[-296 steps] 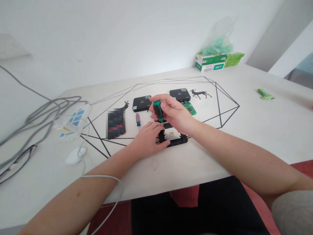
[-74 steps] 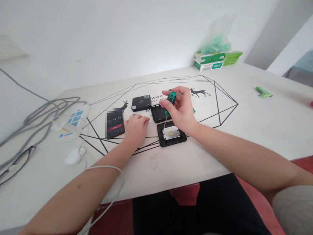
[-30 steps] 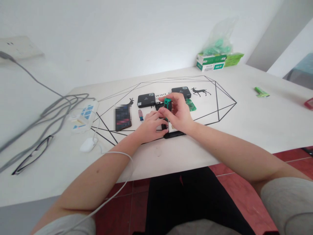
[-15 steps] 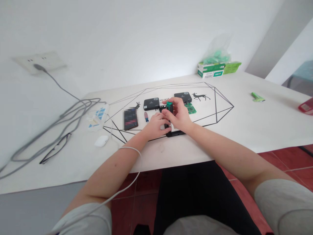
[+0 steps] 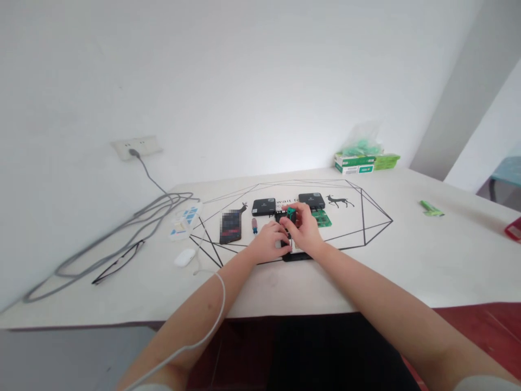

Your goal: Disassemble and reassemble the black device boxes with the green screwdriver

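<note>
Right hand [image 5: 303, 225] in close, thumb and fingertips clamped together round the green-and-black screwdriver [image 5: 291, 214], its handle standing roughly upright between them, the tip lost behind the hands. Below those fingers lies the black casing half [image 5: 299, 256], a pale metal plate inside, its near edge showing under the right hand. Over at its left side, the left hand [image 5: 269, 243]: thumb and fingers a little apart at the casing's edge, though whether they pinch it or only rest there, I can't tell. Just beyond the fingertips, another black casing part [image 5: 279, 215], partly covered. To the right of the right fingers, a green circuit board [image 5: 322, 219], with a closed black box [image 5: 311, 200] behind it. Left of the left fingers, a small screwdriver with a blue collar [image 5: 254, 224], then a phone [image 5: 230, 227] farther out.
</note>
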A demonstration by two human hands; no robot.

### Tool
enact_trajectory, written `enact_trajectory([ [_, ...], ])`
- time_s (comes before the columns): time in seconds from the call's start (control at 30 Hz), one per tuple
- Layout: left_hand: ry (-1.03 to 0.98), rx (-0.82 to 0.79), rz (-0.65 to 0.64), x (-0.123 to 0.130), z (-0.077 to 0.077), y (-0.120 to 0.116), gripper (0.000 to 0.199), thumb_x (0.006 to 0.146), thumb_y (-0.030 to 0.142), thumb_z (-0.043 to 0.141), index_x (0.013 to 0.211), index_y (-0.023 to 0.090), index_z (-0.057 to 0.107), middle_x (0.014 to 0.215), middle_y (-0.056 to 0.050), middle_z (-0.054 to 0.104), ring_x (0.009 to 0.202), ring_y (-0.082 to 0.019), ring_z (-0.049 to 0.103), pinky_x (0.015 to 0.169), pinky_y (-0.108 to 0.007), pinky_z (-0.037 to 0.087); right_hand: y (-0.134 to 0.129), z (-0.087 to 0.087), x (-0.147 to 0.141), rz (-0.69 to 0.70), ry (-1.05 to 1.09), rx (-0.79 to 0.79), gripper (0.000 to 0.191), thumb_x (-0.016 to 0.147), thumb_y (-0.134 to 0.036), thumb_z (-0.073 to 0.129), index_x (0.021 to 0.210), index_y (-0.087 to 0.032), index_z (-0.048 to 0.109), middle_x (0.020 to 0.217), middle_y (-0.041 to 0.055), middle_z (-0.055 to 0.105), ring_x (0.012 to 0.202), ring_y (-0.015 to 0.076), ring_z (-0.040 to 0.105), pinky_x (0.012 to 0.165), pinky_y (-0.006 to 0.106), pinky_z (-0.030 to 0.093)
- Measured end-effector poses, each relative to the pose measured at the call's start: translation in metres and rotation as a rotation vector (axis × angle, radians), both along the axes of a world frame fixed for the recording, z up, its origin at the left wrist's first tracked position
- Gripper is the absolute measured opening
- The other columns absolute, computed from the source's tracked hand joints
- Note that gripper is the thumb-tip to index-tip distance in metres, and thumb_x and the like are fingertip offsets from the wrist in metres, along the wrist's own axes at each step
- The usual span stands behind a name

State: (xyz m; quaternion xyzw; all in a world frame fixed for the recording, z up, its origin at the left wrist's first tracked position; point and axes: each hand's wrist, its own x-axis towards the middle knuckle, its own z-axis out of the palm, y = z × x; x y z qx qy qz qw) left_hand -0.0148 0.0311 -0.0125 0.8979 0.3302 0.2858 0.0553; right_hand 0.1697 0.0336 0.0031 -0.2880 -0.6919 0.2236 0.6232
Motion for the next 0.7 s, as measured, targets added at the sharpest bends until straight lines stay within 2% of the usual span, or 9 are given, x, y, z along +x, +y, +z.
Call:
enact_trajectory([
  [0.2, 0.016, 0.002, 0.011, 0.001, -0.004, 0.005, 0.008, 0.086, 0.031, 0.082, 0.085, 0.023, 0.081, 0.106, -0.009, 0.077, 0.109, -0.03, 0.069, 0.104, -0.051, 0.052, 0.002, -0.005, -0.004, 0.005, 0.009, 0.013, 0.032, 0.095, -0.039, 0.068, 0.121, -0.025, 0.056, 0.119, 0.0119, 0.078, 0.086, 0.0214, 0.077, 0.071, 0.038, 0.065],
  [0.4, 0.011, -0.055, 0.027, 0.001, -0.001, 0.002, 0.012, 0.086, 0.033, 0.081, 0.094, 0.024, 0.082, 0.114, -0.01, 0.077, 0.115, -0.031, 0.068, 0.107, -0.053, 0.051, -0.001, 0.0, -0.004, -0.004, -0.002, -0.005, 0.033, 0.094, -0.038, 0.069, 0.121, -0.023, 0.057, 0.12, 0.0122, 0.078, 0.079, 0.0181, 0.074, 0.071, 0.037, 0.063],
  [0.7, -0.045, -0.077, -0.099, 0.002, 0.007, 0.0, 0.019, 0.087, 0.032, 0.075, 0.102, 0.022, 0.082, 0.117, -0.01, 0.079, 0.121, -0.033, 0.069, 0.108, -0.053, 0.054, 0.005, -0.005, -0.007, 0.037, 0.031, -0.013, 0.037, 0.094, -0.041, 0.071, 0.122, -0.025, 0.053, 0.121, 0.0111, 0.078, 0.083, 0.0177, 0.076, 0.076, 0.036, 0.064],
])
